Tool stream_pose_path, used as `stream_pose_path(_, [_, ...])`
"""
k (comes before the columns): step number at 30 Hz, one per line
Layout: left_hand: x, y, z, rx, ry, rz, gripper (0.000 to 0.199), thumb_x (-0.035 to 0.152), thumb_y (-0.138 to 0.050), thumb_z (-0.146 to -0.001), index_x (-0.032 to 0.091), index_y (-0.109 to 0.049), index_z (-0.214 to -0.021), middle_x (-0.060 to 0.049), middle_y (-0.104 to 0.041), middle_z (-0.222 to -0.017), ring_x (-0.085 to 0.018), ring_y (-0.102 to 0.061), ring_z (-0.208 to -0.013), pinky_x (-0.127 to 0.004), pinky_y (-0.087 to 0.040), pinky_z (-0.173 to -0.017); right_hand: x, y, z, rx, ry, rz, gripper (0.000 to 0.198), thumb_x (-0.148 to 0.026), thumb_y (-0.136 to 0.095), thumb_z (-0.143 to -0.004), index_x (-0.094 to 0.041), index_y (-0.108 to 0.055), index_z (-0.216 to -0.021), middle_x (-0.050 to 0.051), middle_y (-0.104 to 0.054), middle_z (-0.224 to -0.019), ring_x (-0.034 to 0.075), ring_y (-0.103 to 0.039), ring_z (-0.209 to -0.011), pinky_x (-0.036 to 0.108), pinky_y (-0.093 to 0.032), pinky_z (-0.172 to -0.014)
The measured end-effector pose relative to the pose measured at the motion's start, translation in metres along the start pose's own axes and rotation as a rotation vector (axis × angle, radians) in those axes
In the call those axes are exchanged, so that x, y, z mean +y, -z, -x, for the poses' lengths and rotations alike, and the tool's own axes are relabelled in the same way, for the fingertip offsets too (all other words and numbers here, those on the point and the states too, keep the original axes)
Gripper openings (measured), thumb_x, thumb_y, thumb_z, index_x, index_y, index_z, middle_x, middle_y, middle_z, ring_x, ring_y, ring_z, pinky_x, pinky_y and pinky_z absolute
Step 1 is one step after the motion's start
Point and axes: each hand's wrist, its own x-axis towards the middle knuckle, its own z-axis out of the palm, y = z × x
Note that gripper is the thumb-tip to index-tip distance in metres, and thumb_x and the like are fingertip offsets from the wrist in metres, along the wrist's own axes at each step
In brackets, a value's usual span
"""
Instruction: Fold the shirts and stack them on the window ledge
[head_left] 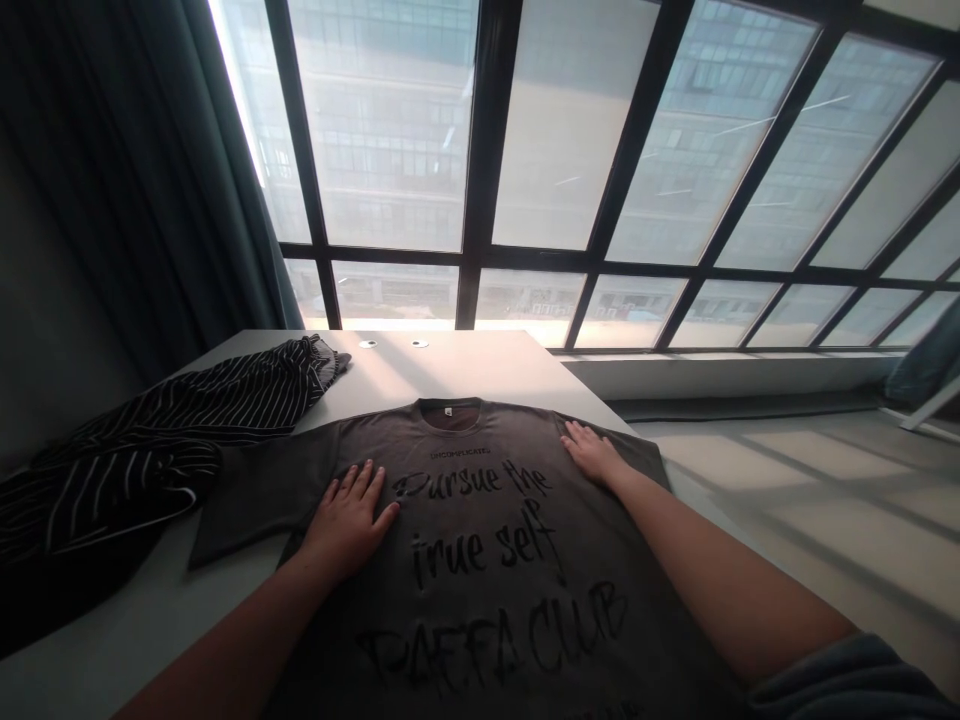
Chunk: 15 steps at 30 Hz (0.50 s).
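A dark grey T-shirt [480,540] with black lettering lies spread front side up on a white table [480,365], its collar pointing away from me. My left hand [349,522] rests flat on the chest of the shirt, left of the lettering, fingers spread. Higher up, near the shirt's right shoulder, my right hand [592,452] lies flat with its fingers stretched out. Neither hand grips the cloth. The left sleeve is laid out toward the striped clothing, while the right sleeve is partly hidden by my right forearm. The shirt's hem is out of view.
Black-and-white striped clothing [247,395] lies bunched along the table's left side. Two round white table fittings [419,344] sit near the far edge. A dark curtain [150,170] hangs at the left, and large framed windows [390,130] stand behind. Sunlit floor [787,470] lies to the right.
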Motion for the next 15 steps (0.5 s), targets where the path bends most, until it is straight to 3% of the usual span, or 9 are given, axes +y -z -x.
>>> stream_pose_path(8, [-0.003, -0.004, -0.002, -0.003, -0.010, -0.041, 0.071, 0.055, -0.038, -0.106, 0.017, -0.031, -0.166, -0.007, -0.020, -0.174, -0.031, -0.019, -0.162, -0.052, -0.022, -0.131, 0.033, 0.000, -0.017, 0.021, 0.001, 0.018, 0.067, -0.052, -0.023, -0.107, -0.029, -0.023, -0.170, 0.002, -0.015, -0.177, 0.031, -0.018, -0.162, 0.059, -0.019, -0.129])
stream_pose_path(15, [-0.006, -0.009, -0.004, 0.034, -0.024, -0.013, 0.071, 0.055, -0.041, -0.104, 0.018, -0.036, -0.165, -0.008, -0.024, -0.173, -0.032, -0.023, -0.161, -0.052, -0.023, -0.130, 0.022, 0.004, -0.017, 0.076, 0.004, 0.027, 0.067, -0.046, -0.023, -0.107, -0.018, -0.030, -0.168, 0.011, -0.014, -0.176, 0.036, -0.015, -0.162, 0.061, -0.021, -0.128])
